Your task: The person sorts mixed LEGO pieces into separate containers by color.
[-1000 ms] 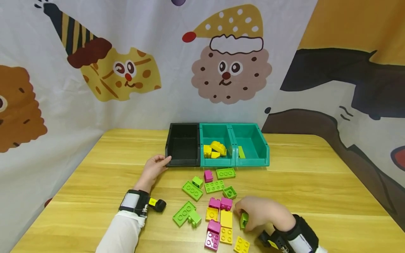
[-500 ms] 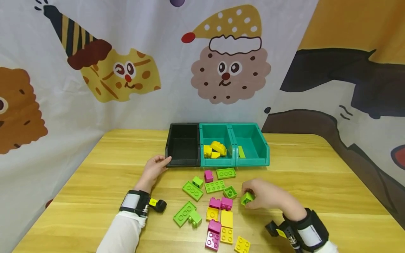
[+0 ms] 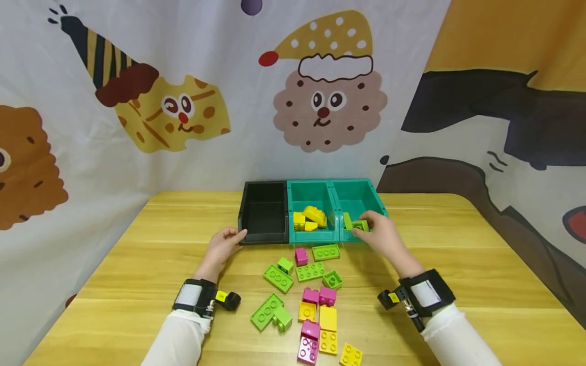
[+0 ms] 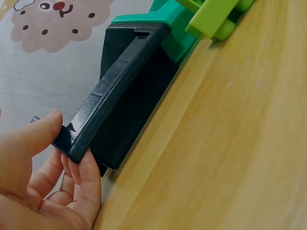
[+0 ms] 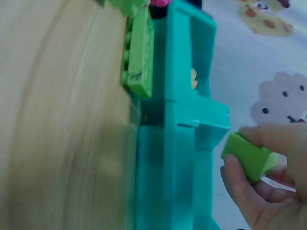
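My left hand [image 3: 223,250] pinches the front left corner of the black bin [image 3: 264,208]. In the left wrist view its thumb lies on top of the bin's rim [image 4: 103,91], with the fingers curled beneath. Over the front part of the right teal bin [image 3: 354,195], my right hand [image 3: 386,238] holds a green toy brick [image 3: 361,225] between thumb and fingers. The right wrist view shows this brick [image 5: 247,155] gripped above the bin's edge. Another green brick [image 3: 347,221] leans inside that bin, beside the held one.
The middle teal bin [image 3: 311,190] holds several yellow bricks [image 3: 315,216]. In front of the bins lie loose green bricks [image 3: 310,272], pink bricks [image 3: 310,329] and yellow bricks [image 3: 328,317] on the wooden table [image 3: 480,264]. A printed curtain [image 3: 256,127] hangs behind.
My right hand has picked the green brick up from the table's right side and carried it forward to the right teal bin. The left hand keeps its place on the black bin.
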Motion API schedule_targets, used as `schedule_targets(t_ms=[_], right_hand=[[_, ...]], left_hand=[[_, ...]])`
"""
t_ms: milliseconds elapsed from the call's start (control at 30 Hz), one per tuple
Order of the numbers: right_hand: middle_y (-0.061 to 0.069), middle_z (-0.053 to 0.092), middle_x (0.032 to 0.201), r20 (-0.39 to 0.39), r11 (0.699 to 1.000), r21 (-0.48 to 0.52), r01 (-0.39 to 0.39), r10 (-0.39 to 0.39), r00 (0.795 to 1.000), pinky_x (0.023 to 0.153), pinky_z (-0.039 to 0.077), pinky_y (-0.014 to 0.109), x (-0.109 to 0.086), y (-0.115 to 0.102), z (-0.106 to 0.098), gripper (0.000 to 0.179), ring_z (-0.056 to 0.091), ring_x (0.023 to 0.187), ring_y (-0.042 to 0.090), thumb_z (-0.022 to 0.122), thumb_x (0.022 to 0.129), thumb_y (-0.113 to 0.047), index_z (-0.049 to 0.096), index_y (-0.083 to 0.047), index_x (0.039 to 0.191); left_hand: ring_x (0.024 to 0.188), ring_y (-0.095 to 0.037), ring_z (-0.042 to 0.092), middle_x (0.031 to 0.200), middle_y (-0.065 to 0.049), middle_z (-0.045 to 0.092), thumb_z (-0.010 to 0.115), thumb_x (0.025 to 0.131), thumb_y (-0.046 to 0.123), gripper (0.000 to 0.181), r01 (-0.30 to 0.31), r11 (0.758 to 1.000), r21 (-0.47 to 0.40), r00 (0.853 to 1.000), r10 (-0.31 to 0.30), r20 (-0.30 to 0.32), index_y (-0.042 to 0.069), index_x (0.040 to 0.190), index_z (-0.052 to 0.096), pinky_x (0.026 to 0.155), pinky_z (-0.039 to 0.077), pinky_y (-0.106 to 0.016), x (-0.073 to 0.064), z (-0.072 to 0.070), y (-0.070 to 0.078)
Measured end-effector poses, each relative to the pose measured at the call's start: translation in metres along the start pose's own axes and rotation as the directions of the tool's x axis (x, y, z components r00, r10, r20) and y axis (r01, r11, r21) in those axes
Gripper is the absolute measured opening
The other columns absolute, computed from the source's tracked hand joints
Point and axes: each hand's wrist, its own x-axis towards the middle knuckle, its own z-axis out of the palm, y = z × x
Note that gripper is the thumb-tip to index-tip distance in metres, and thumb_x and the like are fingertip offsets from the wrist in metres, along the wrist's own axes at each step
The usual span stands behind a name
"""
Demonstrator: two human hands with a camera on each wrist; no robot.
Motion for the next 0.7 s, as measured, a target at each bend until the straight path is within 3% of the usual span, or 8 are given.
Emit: schedule_targets(t_ms=[200, 300, 433, 533, 700], right_hand=[[0.022, 0.063, 0.091, -0.061, 0.999, -0.043, -0.024, 0.022, 0.998, 0.061, 0.045, 0.04, 0.02, 0.004, 0.011, 0.035, 0.054, 0.071, 0.029, 0.068, 0.085, -0.009, 0.059, 0.007, 0.115], [0.026, 0.063, 0.104, -0.063, 0.996, -0.067, -0.06, 0.056, 0.996, 0.072, 0.05, 0.047, 0.026, 0.006, 0.015, 0.036, 0.06, 0.086, 0.038, 0.064, 0.088, -0.008, 0.057, 0.008, 0.119], [0.029, 0.06, 0.116, -0.031, 0.987, -0.118, -0.108, 0.105, 0.994, 0.089, 0.047, 0.053, 0.031, 0.011, 0.02, 0.035, 0.056, 0.108, 0.044, 0.061, 0.09, -0.007, 0.056, 0.011, 0.119], [0.03, 0.06, 0.114, 0.016, 0.981, -0.148, -0.126, 0.13, 0.991, 0.088, 0.048, 0.052, 0.034, 0.016, 0.022, 0.033, 0.057, 0.106, 0.043, 0.059, 0.089, -0.006, 0.056, 0.012, 0.117], [0.027, 0.063, 0.104, 0.096, 0.974, -0.168, -0.154, 0.172, 0.981, 0.076, 0.051, 0.046, 0.042, 0.02, 0.024, 0.03, 0.06, 0.083, 0.032, 0.06, 0.088, -0.007, 0.058, 0.011, 0.112]], left_hand=[[0.078, -0.009, 0.049, 0.088, 0.001, 0.047, 0.066, 0.09, 0.023, 0.03, 0.001, 1.0, 0.002, 1.0, -0.001, -0.009, 0.0, 0.102, 0.051, 0.074, 0.05, -0.02, 0.003, 0.0, -0.003], [0.078, -0.008, 0.05, 0.088, 0.002, 0.048, 0.066, 0.09, 0.022, 0.029, -0.003, 1.0, 0.003, 1.0, 0.003, -0.007, 0.0, 0.102, 0.052, 0.073, 0.051, -0.02, 0.004, 0.001, -0.004], [0.077, -0.008, 0.05, 0.087, 0.002, 0.048, 0.065, 0.091, 0.021, 0.027, -0.003, 1.0, 0.0, 1.0, 0.003, -0.004, 0.0, 0.1, 0.052, 0.072, 0.05, -0.019, 0.004, 0.002, -0.004], [0.077, -0.008, 0.05, 0.087, 0.002, 0.048, 0.065, 0.091, 0.02, 0.026, -0.001, 1.0, -0.004, 1.0, 0.001, -0.009, 0.0, 0.101, 0.052, 0.071, 0.05, -0.019, 0.004, 0.002, -0.004], [0.077, -0.009, 0.049, 0.087, 0.002, 0.047, 0.065, 0.091, 0.02, 0.026, 0.004, 1.0, -0.005, 1.0, -0.004, -0.014, 0.0, 0.101, 0.052, 0.071, 0.05, -0.019, 0.005, 0.001, -0.003]])
